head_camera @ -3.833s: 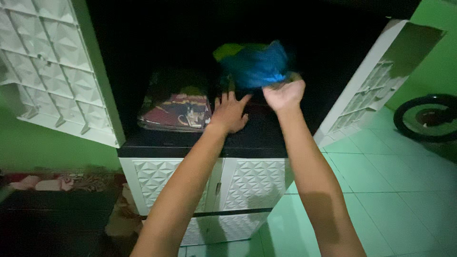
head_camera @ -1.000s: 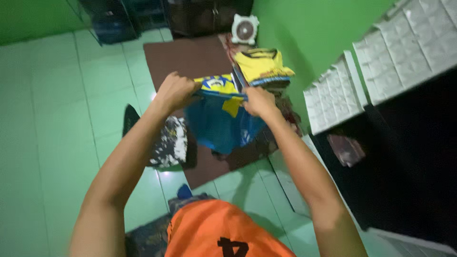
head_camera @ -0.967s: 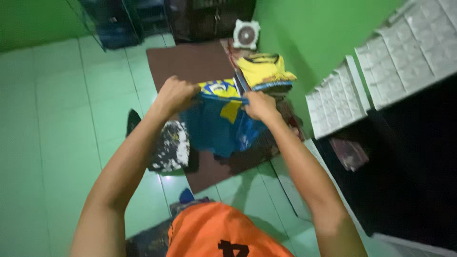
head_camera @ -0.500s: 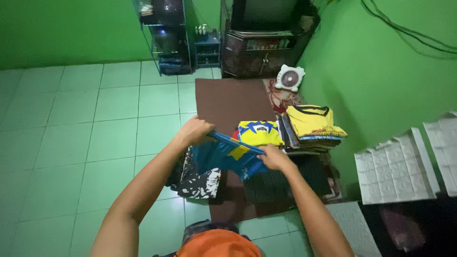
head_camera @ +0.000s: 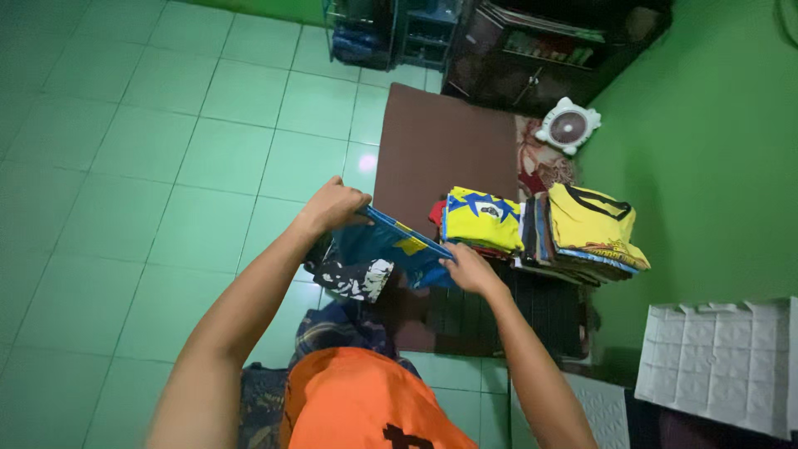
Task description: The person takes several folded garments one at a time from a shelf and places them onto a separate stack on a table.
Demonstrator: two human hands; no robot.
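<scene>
Nearest the camera, an orange shirt (head_camera: 366, 403) fills the bottom edge, worn by the person looking down, with a dark patterned cloth (head_camera: 332, 328) just beyond it. At near right, a white cabinet door (head_camera: 719, 362) with a raised diamond pattern juts into view.

Up from there, both arms reach out over the green tiled floor (head_camera: 166, 166). The left hand (head_camera: 332, 206) is clenched on the far-left corner of a blue garment (head_camera: 386, 249), and the right hand (head_camera: 467, 268) pinches its near-right corner, so the cloth is stretched taut between them in the air above the edge of a brown mat (head_camera: 440, 150). A yellow patch shows on the blue fabric. Under it, on the floor, sits a black-and-white printed cloth (head_camera: 353, 278).

Just right of the garment, two stacks of folded clothes: a yellow-and-blue shirt (head_camera: 482, 218) tops the nearer pile, a yellow shirt (head_camera: 592, 224) tops the pile against the green wall (head_camera: 715, 166). So a good deal looks folded already, by my reading, while the blue piece is only held out flat, with no fold in it that I can see.

Farther on, a small white fan (head_camera: 568, 126) lies at the mat's far-right corner, and a dark cabinet (head_camera: 549, 50) and a shelf unit (head_camera: 366, 33) stand at the far end.
</scene>
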